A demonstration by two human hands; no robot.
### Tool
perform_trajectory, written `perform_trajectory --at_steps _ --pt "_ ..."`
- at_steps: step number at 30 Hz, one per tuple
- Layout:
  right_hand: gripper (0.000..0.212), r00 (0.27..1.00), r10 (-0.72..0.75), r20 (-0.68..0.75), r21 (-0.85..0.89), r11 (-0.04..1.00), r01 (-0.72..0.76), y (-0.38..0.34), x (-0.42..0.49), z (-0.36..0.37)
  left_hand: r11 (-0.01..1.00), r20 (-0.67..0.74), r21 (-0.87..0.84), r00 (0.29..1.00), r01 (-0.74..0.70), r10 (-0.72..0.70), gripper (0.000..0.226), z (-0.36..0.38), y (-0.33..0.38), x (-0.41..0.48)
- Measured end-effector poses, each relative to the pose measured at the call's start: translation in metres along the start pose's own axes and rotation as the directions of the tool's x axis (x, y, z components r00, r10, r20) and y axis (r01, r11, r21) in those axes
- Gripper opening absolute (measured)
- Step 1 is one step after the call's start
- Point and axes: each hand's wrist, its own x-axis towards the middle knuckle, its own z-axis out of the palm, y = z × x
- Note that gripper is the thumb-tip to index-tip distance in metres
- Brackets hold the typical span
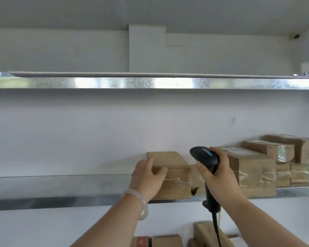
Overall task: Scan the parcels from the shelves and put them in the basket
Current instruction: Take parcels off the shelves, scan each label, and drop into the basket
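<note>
Both bare forearms reach up and forward. Left hand (148, 177), pale bangle (141, 202) on the wrist, grips a small brown cardboard parcel (175, 182) at its corner. Right hand (219, 177) is wrapped round a black handheld barcode scanner (206, 155).

One wide-angle camera rides on my head, facing the white wall straight on. It sits close in, between the upper galvanised steel shelf (114, 83) and the lower galvanised steel shelf (61, 186). My left hand (146, 174) and right hand (220, 173) enter from below.
</note>
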Motion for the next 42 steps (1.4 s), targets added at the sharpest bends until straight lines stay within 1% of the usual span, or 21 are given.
perform_trajectory --at_steps 5,9,13,14,17,20,22,24,26,28,30,31,34,35,37,39,42 --pt "0.054 0.996 0.085 0.014 0.078 0.993 -0.086 0.012 0.023 0.024 0.999 0.005 -0.029 1.0 0.018 -0.018 0.066 0.013 -0.007 0.027" --pt "0.051 0.994 0.104 0.043 0.108 0.988 -0.108 0.024 0.03 0.031 0.998 0.0 -0.005 0.998 0.057 -0.057 0.066 0.022 -0.011 0.037" --pt "0.053 0.987 0.126 0.096 0.182 0.973 -0.142 0.027 0.036 0.033 0.996 -0.059 0.017 0.994 0.092 -0.091 0.064 0.025 -0.004 0.036" --pt "0.054 0.985 0.13 0.11 0.203 0.967 -0.151 0.028 0.037 0.032 0.994 -0.082 0.015 0.991 0.106 -0.105 0.061 0.026 -0.001 0.034" --pt "0.054 0.983 0.109 0.148 0.253 0.957 -0.145 0.03 0.035 0.025 0.994 -0.151 -0.003 0.982 0.113 -0.113 0.043 0.028 0.007 0.021" --pt "0.052 0.983 0.071 0.172 0.332 0.935 -0.126 0.028 0.029 0.014 0.995 -0.228 -0.062 0.969 0.08 -0.092 0.055 0.029 0.014 0.004" --pt "0.049 0.982 0.052 0.18 0.401 0.908 -0.121 0.026 0.024 0.007 0.993 -0.282 -0.104 0.956 0.052 -0.079 0.058 0.027 0.02 -0.008" --pt "0.05 0.982 0.034 0.185 0.476 0.871 -0.12 0.024 0.017 0.001 0.99 -0.307 -0.134 0.948 0.045 -0.084 0.063 0.027 0.026 -0.022" --pt "0.051 0.98 0.013 0.198 0.522 0.845 -0.117 0.023 0.01 -0.004 0.989 -0.315 -0.136 0.944 0.061 -0.101 0.07 0.028 0.032 -0.035" --pt "0.052 0.978 -0.027 0.208 0.545 0.834 -0.093 0.024 0.002 -0.008 0.99 -0.351 -0.113 0.929 0.086 -0.121 0.075 0.03 0.035 -0.045" --pt "0.051 0.976 -0.073 0.207 0.56 0.827 -0.057 0.022 -0.009 -0.01 0.993 -0.409 -0.055 0.905 0.108 -0.121 0.076 0.031 0.038 -0.053" --pt "0.05 0.974 -0.097 0.205 0.576 0.817 -0.04 0.02 -0.015 -0.012 0.992 -0.432 -0.053 0.893 0.111 -0.123 0.075 0.032 0.039 -0.057" --pt "0.052 0.969 -0.163 0.188 0.626 0.78 0.01 0.012 -0.031 -0.016 0.989 -0.489 -0.132 0.863 0.073 -0.129 0.075 0.038 0.048 -0.07" --pt "0.054 0.966 -0.189 0.179 0.635 0.772 0.033 0.008 -0.036 -0.017 0.985 -0.503 -0.163 0.854 0.053 -0.13 0.078 0.039 0.05 -0.074" --pt "0.056 0.952 -0.249 0.175 0.645 0.76 0.08 0.0 -0.047 -0.018 0.971 -0.528 -0.24 0.837 0.014 -0.143 0.093 0.038 0.053 -0.079" --pt "0.058 0.934 -0.304 0.186 0.654 0.748 0.113 -0.008 -0.057 -0.015 0.954 -0.525 -0.299 0.833 0.015 -0.177 0.105 0.033 0.053 -0.084" --pt "0.059 0.92 -0.342 0.193 0.675 0.727 0.128 -0.019 -0.07 -0.007 0.936 -0.485 -0.349 0.846 0.046 -0.222 0.108 0.019 0.05 -0.091"
